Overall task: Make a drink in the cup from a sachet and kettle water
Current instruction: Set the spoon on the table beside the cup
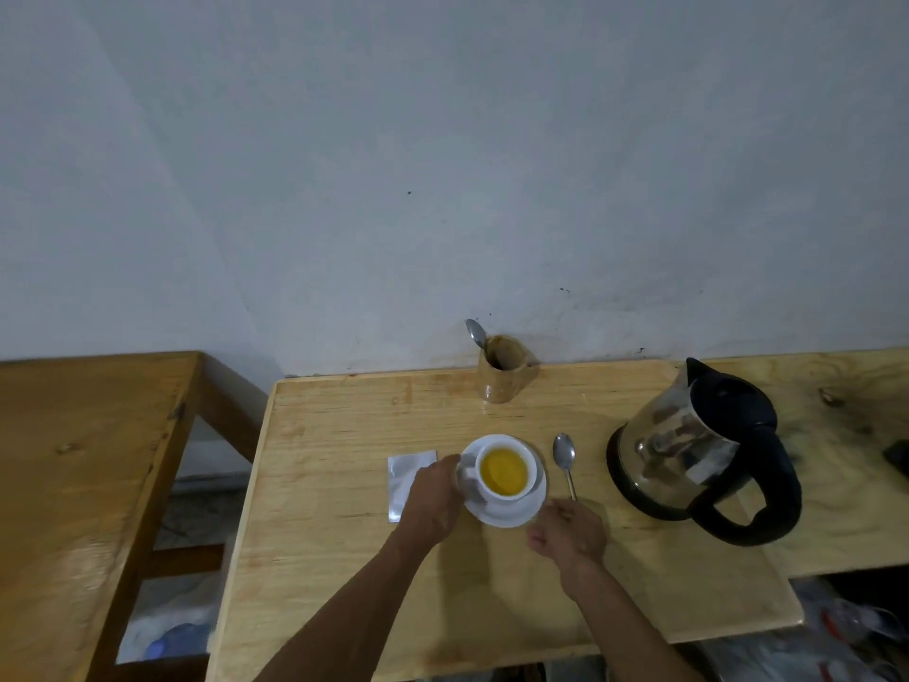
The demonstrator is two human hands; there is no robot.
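On the pale plywood table (344, 558) in front of you, the white cup (506, 472) sits on its white saucer (511, 511) and holds a yellow-orange drink. Your left hand (433, 499) reaches in from the lower left, and its fingers meet the cup's handle at the cup's left side; motion blur there hides whether they pinch the handle or only touch it. Part of that hand lies over the opened silvery sachet (406, 472), which rests flat on the table just left of the saucer. Your right hand (570, 534) is loosely curled, knuckles up, at the saucer's near right edge; it covers the lower end of the teaspoon (564, 457), so you cannot tell from this view whether the fingers grip the spoon's handle or merely rest on it. The spoon's bowl points away from you, and the spoon lies between the saucer and the glass kettle (688, 455). The kettle, with black lid, base and handle, stands well to the right, its handle turned toward you and its spout toward the wall. At the back, against the grey wall (442, 164), a wooden holder (504, 371) carries another spoon (476, 333) upright. A second wooden table (74, 460) stands apart on the left.
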